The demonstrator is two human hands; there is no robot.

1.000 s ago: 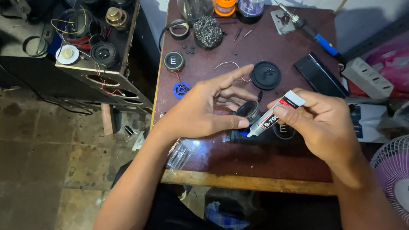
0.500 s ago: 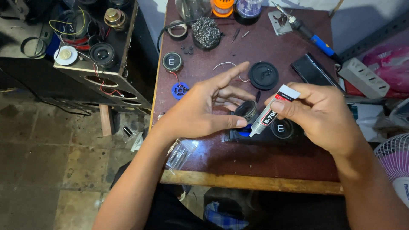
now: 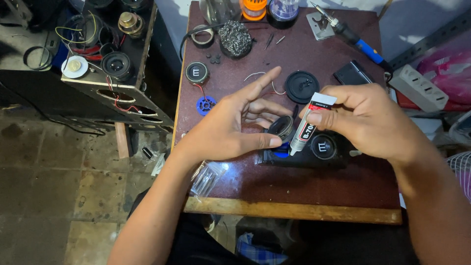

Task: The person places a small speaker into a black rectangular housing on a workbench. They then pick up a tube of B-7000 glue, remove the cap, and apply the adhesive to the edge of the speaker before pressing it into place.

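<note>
My right hand (image 3: 365, 120) grips a small white glue tube (image 3: 306, 125) with its nozzle pointed down at a black speaker housing (image 3: 314, 149) lying on the dark red table (image 3: 304, 191). My left hand (image 3: 233, 125) holds a small round speaker driver (image 3: 281, 126) between thumb and lower fingers, index finger stretched out. The tube tip sits right beside the driver, above a blue part in the housing. A round grille with a pale emblem (image 3: 324, 146) shows in the housing under my right hand.
On the table lie a black round cap (image 3: 301, 87), another round speaker (image 3: 196, 72) with red wire, a blue ring (image 3: 205, 104), steel wool (image 3: 234, 38), a soldering iron (image 3: 351, 35) and jars at the back. An open speaker cabinet (image 3: 105, 64) stands left.
Both hands have stayed nearly in place. The glue tube has tilted slightly more upright, with its tip closer to the driver in my left hand.
</note>
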